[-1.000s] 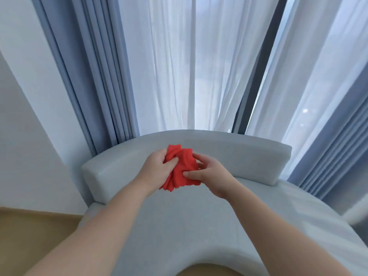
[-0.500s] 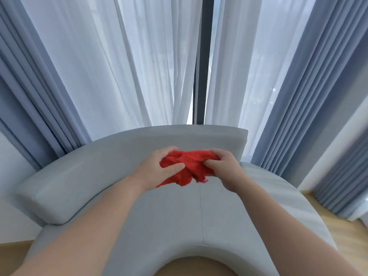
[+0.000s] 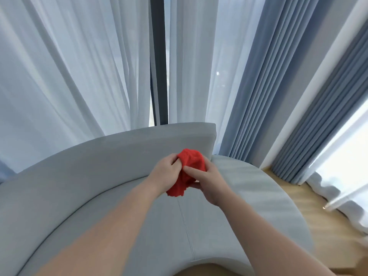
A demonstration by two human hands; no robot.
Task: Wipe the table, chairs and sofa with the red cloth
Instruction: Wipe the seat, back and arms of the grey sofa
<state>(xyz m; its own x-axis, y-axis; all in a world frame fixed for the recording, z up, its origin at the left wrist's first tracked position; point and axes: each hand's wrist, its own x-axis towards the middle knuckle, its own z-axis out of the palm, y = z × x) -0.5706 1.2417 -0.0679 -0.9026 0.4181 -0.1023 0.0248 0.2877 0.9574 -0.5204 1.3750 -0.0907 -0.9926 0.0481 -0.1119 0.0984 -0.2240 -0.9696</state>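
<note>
The red cloth (image 3: 189, 172) is bunched up between both hands, just above the seat of the curved light-grey sofa (image 3: 99, 176). My left hand (image 3: 166, 172) grips its left side with curled fingers. My right hand (image 3: 207, 182) pinches the right side, thumb and forefinger on the fabric. The cloth hangs in front of the right end of the sofa's backrest (image 3: 139, 144). No table or chairs are in view.
White sheer curtains (image 3: 79, 66) and a dark window frame (image 3: 158, 60) stand behind the sofa. Blue-grey drapes (image 3: 268, 86) hang at the right. Wooden floor (image 3: 328, 216) shows right of the sofa, with more sheer curtain pooled at its far right edge.
The view has swung to the right along the sofa, and the backrest's right end is now near the hands. The cloth, stretched wide half a second ago, is bunched into a ball.
</note>
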